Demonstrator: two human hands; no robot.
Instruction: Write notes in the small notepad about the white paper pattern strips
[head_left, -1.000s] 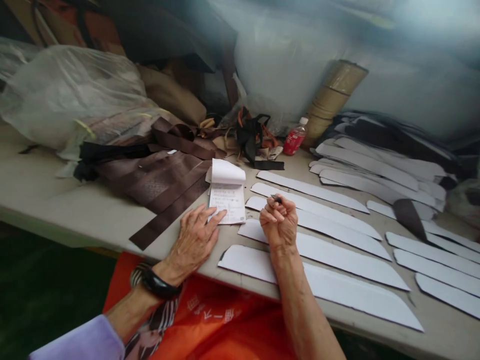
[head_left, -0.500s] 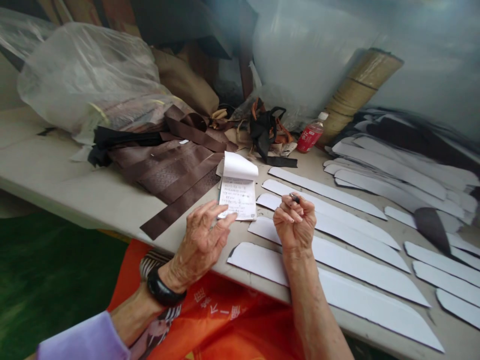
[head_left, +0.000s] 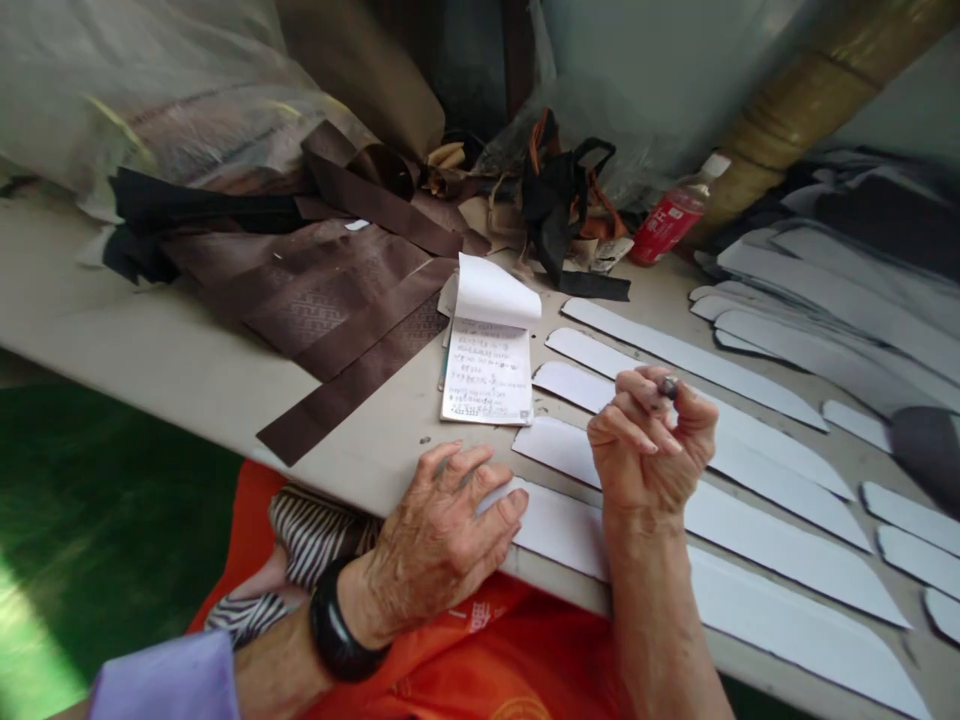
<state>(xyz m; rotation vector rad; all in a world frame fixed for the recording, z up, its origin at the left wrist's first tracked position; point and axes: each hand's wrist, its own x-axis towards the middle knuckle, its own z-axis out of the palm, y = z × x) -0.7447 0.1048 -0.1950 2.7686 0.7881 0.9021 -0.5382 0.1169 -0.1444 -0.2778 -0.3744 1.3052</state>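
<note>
My left hand [head_left: 454, 530], with a black bangle at the wrist, lies palm down at the table's front edge. Its fingers are spread, and the fingertips rest over the left end of the nearest white strip [head_left: 562, 520]. Raised above the strips, my right hand [head_left: 652, 455] is closed round a pen [head_left: 667, 387], of which only the dark end shows. Just beyond my left hand is a small notepad [head_left: 489, 375] with handwriting, its top page folded back. Neither hand touches it.
Brown leather-like strips [head_left: 352, 300] and black scraps lie left of the notepad. Behind stand a red-labelled bottle [head_left: 671, 220] and a thick tan roll [head_left: 810, 100]. White-faced pieces are piled [head_left: 847, 290] at right. A clear plastic bag [head_left: 187, 110] sits at back left.
My left hand has left the notepad's lower edge and come nearer, onto the end of the closest strip. My right hand still holds the pen. The view has shifted closer.
</note>
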